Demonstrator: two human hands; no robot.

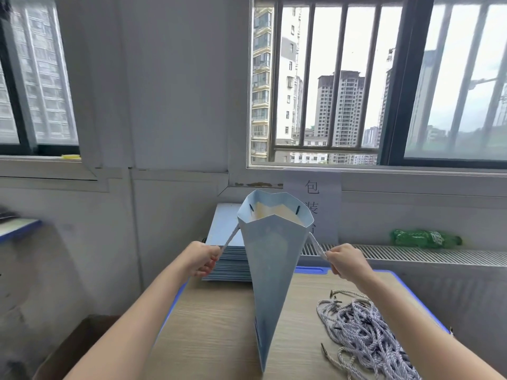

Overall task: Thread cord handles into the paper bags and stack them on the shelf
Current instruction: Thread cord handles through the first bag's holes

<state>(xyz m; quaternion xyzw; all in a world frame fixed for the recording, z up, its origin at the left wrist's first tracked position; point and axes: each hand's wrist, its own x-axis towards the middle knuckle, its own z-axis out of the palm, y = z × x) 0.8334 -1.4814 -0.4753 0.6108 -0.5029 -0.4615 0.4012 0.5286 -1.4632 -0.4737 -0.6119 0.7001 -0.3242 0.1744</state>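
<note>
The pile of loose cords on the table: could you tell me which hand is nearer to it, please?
Right. The right hand is just above the pile of loose cords; the left hand is across the paper bag.

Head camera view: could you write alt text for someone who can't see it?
A person's left hand and right hand pull a white cord out from each side of an open pale blue paper bag above a wooden table. Loose cords lie at right.

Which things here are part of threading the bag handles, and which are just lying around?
Part of the job:
- paper bag, held up over the table
- cord, pulled by the left hand and right hand
- pile of loose cords
- stack of flat bags

Just lying about:
- green bottle on the radiator
- paper sign
- cardboard box
</note>
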